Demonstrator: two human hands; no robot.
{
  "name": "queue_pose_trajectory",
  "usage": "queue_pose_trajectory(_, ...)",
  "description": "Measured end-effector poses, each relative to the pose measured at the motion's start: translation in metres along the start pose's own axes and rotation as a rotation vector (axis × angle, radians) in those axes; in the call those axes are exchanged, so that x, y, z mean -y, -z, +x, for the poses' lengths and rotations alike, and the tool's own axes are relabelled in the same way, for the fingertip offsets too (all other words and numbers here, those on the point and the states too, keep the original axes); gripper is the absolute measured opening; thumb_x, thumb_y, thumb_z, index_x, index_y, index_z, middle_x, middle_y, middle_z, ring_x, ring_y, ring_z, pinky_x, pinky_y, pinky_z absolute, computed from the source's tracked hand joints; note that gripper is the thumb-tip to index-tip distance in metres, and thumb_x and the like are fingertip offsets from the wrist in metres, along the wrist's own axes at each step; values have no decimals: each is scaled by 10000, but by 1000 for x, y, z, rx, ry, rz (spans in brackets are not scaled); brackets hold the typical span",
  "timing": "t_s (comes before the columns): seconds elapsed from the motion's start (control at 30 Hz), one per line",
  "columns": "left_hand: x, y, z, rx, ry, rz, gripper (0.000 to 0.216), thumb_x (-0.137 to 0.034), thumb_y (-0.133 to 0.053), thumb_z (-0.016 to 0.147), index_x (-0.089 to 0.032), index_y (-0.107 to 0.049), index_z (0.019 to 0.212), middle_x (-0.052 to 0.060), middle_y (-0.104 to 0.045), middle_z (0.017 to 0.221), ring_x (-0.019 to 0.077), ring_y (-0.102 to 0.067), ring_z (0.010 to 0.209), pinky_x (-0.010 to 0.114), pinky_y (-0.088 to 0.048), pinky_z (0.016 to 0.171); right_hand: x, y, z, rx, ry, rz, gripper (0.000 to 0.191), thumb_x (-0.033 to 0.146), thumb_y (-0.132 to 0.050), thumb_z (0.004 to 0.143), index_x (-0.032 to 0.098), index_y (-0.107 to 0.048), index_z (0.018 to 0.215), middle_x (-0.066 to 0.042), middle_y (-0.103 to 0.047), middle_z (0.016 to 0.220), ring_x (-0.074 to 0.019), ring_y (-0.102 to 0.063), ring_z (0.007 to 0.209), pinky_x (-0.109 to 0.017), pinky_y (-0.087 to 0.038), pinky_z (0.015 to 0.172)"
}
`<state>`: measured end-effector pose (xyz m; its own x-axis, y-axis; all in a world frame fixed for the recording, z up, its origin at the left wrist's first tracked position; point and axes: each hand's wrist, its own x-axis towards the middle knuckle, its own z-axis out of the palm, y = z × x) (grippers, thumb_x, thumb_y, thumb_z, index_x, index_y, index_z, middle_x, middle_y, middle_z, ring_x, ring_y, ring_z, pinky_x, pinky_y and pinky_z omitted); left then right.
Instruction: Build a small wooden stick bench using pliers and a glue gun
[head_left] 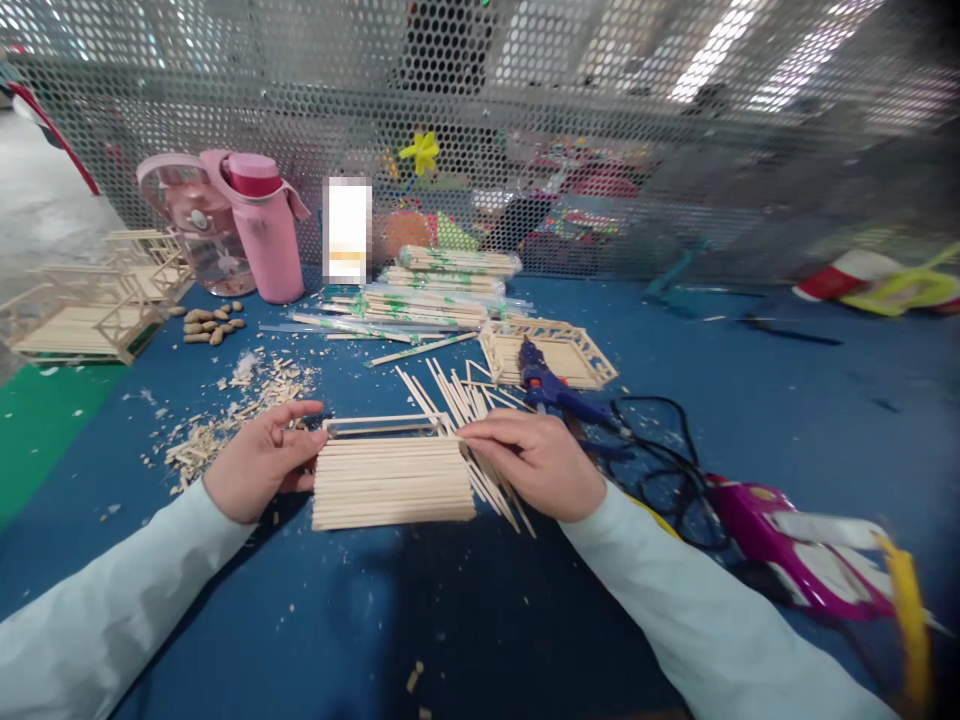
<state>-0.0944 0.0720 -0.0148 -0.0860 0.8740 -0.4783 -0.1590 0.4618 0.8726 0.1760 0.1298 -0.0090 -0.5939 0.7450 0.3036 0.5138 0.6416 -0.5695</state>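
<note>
In front of me is a small model made of thin wooden sticks [394, 485], with a flat slatted panel facing me and a narrow stick frame behind its top edge. My left hand [266, 455] grips the model's upper left corner between thumb and fingers. At the upper right corner, my right hand [532, 460] pinches the panel's edge with thumb and forefinger. Loose wooden sticks [469, 400] lie fanned out behind and under my right hand. A blue glue gun [551, 385] rests just beyond that hand, its tip over a stick-built tray [574, 350].
Wrapped stick bundles [450, 285] lie at the back before a perforated metal screen [600, 110]. Pink bottles [266, 240], peanuts [206, 325] and stick furniture models [82, 320] stand left. Stick scraps [225, 420] are scattered there. A black cable [675, 455] and purple tool [795, 550] lie right.
</note>
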Motion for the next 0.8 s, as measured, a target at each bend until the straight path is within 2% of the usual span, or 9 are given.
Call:
queue_pose_trajectory(0.27, 2, -4, -1, -4, 28, 17, 727, -320, -764, 527, -183, -464, 1175, -49, -662, 616, 127, -636, 554, 254, -538, 526, 0, 5, 2, 48, 4, -16, 204, 201, -512, 824, 205, -716, 824, -44, -713, 775, -153, -650, 706, -255, -497, 657)
queue_pose_trajectory(0.5, -1, -1, -1, 27, 28, -5, 903, -344, -831, 415, -187, -436, 1212, -36, -676, 614, 129, -645, 575, 245, -550, 560, 4, 2, -2, 54, 9, -137, 195, 190, -503, 828, 176, -697, 821, -59, -708, 799, -163, -646, 724, -263, -474, 649)
queue_pose_trajectory(0.8, 0, -4, -3, 5, -9, 32, 855, -364, -819, 432, -202, -452, 1187, -50, -647, 605, 110, -610, 557, 225, -524, 537, 9, -1, -2, 42, -7, -164, 197, 178, -491, 848, 163, -684, 813, -58, -696, 803, -161, -629, 736, -259, -453, 673)
